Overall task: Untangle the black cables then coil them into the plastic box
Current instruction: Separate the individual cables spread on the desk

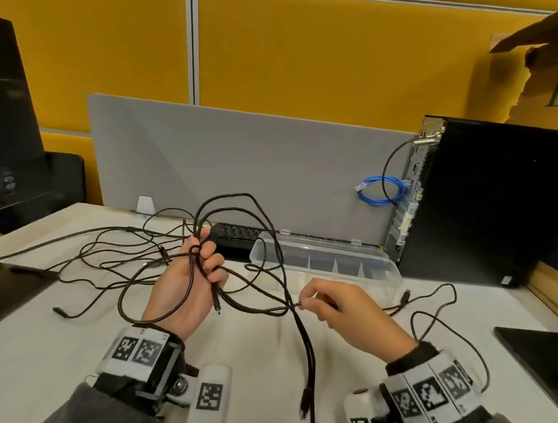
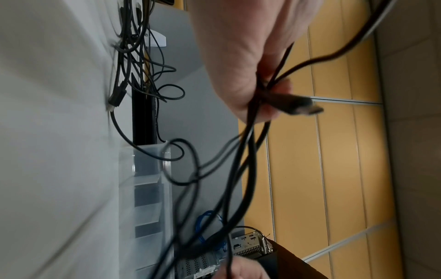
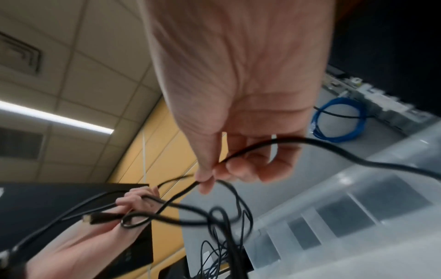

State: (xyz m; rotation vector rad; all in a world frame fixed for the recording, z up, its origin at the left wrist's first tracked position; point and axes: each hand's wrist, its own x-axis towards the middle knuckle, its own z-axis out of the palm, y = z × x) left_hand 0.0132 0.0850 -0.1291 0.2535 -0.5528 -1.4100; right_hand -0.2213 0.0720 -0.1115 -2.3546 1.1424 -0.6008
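Note:
Several black cables point(image 1: 254, 298) lie tangled across the white desk and loop up above it. My left hand point(image 1: 192, 271) is raised palm up and grips a bunch of strands, with a black plug point(image 2: 298, 105) sticking out past its fingers. To its right, my right hand point(image 1: 332, 310) pinches a single black strand point(image 3: 250, 149) between thumb and forefinger. Two cable ends point(image 1: 306, 398) hang down toward me between the hands. The clear plastic box point(image 1: 326, 259) stands open behind the hands, its dividers showing.
A black keyboard point(image 1: 234, 232) lies behind the left hand. A black computer tower point(image 1: 488, 202) with a blue network cable point(image 1: 379, 191) stands at the back right. Monitor stands point(image 1: 544, 356) sit at both desk sides. A grey partition point(image 1: 241, 159) closes the back.

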